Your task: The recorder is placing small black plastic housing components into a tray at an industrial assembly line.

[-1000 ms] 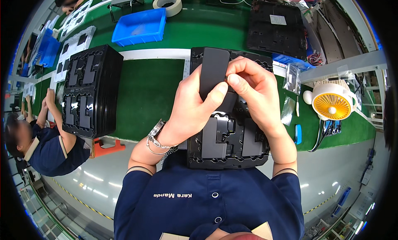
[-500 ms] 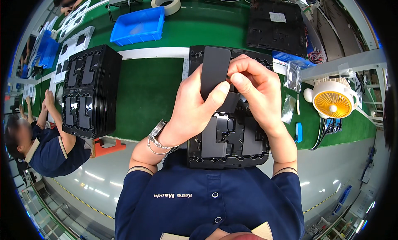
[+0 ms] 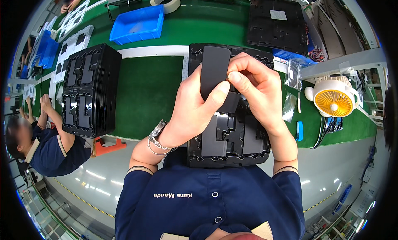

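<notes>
My left hand [image 3: 195, 99] grips a flat, dark L-shaped part [image 3: 215, 66], its thumb pressed on the face and its long arm pointing away from me. At the part's right edge, my right hand [image 3: 259, 89] is closed in a pinch, thumb against curled forefinger. Whatever lies between those fingertips is too small or hidden to make out. Below both hands is a black moulded tray [image 3: 232, 160], with similar dark parts [image 3: 213, 140] lying in its recesses. My hands and the held part cover much of the tray's middle.
A tall stack of black trays [image 3: 89, 91] stands to the left, near a co-worker [image 3: 58, 144]. Beyond are a blue bin [image 3: 139, 24], a tape roll [image 3: 166, 2] and a black panel [image 3: 277, 26]. A small yellow-and-white fan [image 3: 333, 98] sits at right, by a blue tool [image 3: 299, 131].
My hands and the held part stay nearly in place, the right fingertips shifting only slightly at the part's edge. The co-worker's hands at left have moved a little.
</notes>
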The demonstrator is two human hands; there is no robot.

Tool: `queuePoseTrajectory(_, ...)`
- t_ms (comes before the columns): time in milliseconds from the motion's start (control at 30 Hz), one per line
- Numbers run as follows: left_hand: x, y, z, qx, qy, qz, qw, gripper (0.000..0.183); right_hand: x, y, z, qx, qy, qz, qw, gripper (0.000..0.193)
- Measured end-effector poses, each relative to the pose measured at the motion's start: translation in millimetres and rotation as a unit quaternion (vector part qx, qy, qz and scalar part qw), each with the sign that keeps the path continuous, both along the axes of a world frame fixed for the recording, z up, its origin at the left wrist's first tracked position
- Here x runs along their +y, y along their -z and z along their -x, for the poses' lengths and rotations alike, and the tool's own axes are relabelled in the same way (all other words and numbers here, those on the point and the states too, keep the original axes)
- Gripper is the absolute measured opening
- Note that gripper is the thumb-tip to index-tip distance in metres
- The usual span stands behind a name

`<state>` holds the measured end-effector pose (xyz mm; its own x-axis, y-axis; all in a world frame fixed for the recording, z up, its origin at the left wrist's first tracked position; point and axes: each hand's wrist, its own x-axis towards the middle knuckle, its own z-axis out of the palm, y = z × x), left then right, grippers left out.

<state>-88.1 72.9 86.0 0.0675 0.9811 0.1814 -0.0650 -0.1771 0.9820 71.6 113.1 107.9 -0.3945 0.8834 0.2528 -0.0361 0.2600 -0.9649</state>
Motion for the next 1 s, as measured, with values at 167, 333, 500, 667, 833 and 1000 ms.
queuePoseTrajectory(167, 0, -1, 0, -0.023, 0.014, 0.017, 0.999, 0.030, 1, -1, -3, -0.005, -0.023, 0.023, 0.999, 0.014)
queuePoseTrajectory(333, 0, -13, 5, -0.248, 0.203, 0.255, 0.912, 0.038, 10, -1, -1, 0.038, 0.000, -0.029, 0.999, 0.025)
queuePoseTrajectory(500, 9, 1, 4, -0.508, 0.455, 0.362, 0.635, 0.040, 14, 4, -9, -0.056, 0.037, -0.083, 0.994, 0.020)
queuePoseTrajectory(667, 8, 7, 6, -0.539, 0.456, 0.360, 0.610, 0.040, 12, 5, -12, -0.094, 0.061, -0.123, 0.986, 0.017)
queuePoseTrajectory(833, 2, 6, -3, 0.074, 0.072, 0.067, 0.992, 0.029, 5, -2, -13, -0.030, 0.013, -0.017, 0.999, 0.026)
queuePoseTrajectory(1000, 19, 10, 18, 0.419, 0.016, -0.178, 0.890, 0.031, 36, -5, -66, -0.160, 0.138, -0.031, 0.977, 0.025)
